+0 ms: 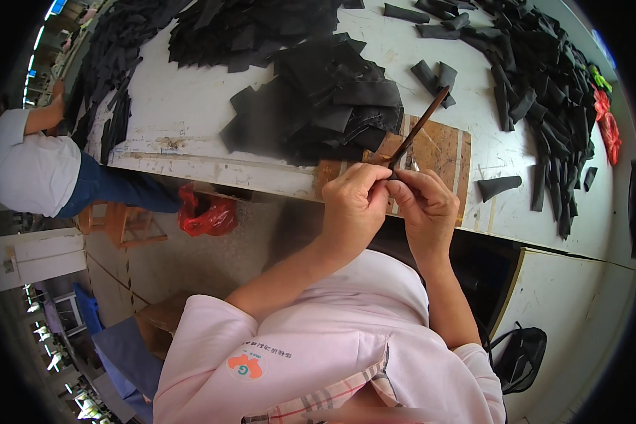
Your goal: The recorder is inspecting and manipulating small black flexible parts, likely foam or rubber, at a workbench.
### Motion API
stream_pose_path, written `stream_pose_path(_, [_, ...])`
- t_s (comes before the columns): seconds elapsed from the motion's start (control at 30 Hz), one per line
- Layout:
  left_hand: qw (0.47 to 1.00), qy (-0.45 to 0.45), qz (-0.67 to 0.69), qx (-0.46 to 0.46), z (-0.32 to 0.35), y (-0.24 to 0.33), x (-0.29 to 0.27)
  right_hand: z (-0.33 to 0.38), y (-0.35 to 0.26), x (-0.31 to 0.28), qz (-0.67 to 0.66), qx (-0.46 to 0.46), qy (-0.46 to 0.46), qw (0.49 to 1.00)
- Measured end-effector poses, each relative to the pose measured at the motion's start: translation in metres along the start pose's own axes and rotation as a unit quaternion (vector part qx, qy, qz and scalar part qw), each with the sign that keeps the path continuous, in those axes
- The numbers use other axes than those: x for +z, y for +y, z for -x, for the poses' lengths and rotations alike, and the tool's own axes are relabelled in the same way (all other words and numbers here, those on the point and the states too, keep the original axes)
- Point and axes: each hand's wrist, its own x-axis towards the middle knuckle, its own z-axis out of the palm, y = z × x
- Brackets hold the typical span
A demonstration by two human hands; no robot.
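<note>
My left hand (pixel 357 196) and my right hand (pixel 428 201) meet at the table's front edge. Thumbs and fingertips of both are pinched together on a small black fabric piece (pixel 393 172), mostly covered by the fingers. It sits at the near end of a slim dark brown stick (pixel 420 127), which slants away to the upper right. Beneath the stick lies a brown taped board (pixel 445 150). Just beyond my left hand is a pile of flat black fabric pieces (pixel 318 99). A single black fabric tube (pixel 499 186) lies to the right of my right hand.
Black fabric tubes (pixel 544 113) are heaped along the right side of the white table (pixel 184 134). More black fabric (pixel 254 28) covers the far side. At left a person in a white shirt (pixel 35 162) is by the table. A red plastic bag (pixel 206 212) hangs below the edge.
</note>
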Motion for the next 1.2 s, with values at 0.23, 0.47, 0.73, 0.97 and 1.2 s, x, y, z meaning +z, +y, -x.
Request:
stream_pose_path(0.23, [0.998, 0.020, -0.045, 0.028, 0.000, -0.002, -0.002, 0.003, 0.012, 0.010, 0.205, -0.157, 0.036, 0.965])
stream_pose_path(0.47, [0.742, -0.158, 0.518, -0.396, -0.021, -0.004, -0.027, -0.007, 0.019, -0.003, -0.320, 0.147, -0.068, 0.934])
stream_pose_path(0.73, [0.973, -0.028, 0.133, -0.184, -0.015, 0.003, -0.011, -0.009, 0.012, 0.008, -0.566, 0.290, -0.131, 0.761])
stream_pose_path(0.97, [0.750, -0.173, 0.526, -0.362, -0.015, 0.000, -0.026, -0.006, 0.010, -0.002, -0.540, 0.249, -0.111, 0.797])
stream_pose_path(1.2, [0.661, -0.306, 0.626, -0.278, -0.020, 0.019, -0.034, -0.016, -0.003, -0.005, -0.555, 0.065, -0.122, 0.820])
